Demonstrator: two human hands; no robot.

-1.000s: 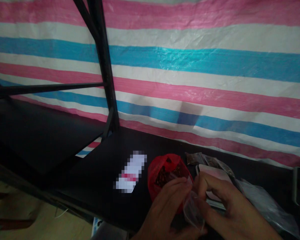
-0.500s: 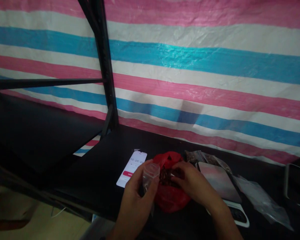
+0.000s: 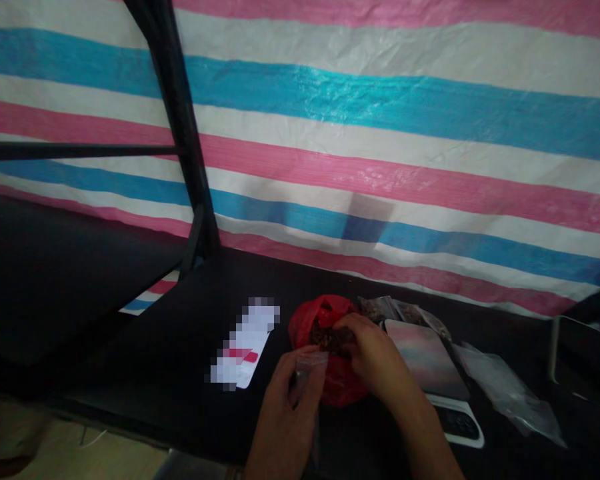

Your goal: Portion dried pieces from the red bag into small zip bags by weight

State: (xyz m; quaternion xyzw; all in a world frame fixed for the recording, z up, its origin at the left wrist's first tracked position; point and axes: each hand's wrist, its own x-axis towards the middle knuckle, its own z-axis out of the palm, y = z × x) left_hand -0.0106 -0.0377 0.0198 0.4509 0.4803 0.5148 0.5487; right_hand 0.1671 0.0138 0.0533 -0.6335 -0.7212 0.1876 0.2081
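My left hand (image 3: 293,400) is closed on a small clear zip bag (image 3: 311,363), its mouth upward, just in front of a red plastic bag (image 3: 343,385). The red bag stands open on the black table and holds many small dark brown pieces (image 3: 325,338), whose kind I cannot make out. From the right, my right hand (image 3: 367,347) reaches into the mouth of the red bag. Its fingers are curled together among the brown pieces, with the tips partly hidden.
A phone (image 3: 247,343) with a lit screen lies left of the red bag. To the right sit a kitchen scale (image 3: 425,357), filled clear bags (image 3: 397,310) behind it, and flat clear bags (image 3: 507,387). A dark-screened device (image 3: 580,360) lies farther right. A black post (image 3: 180,133) rises at left.
My left hand and the zip bag have come lower, nearer the front of the red bag. My right hand stays in the red bag. The whole view has shifted slightly.
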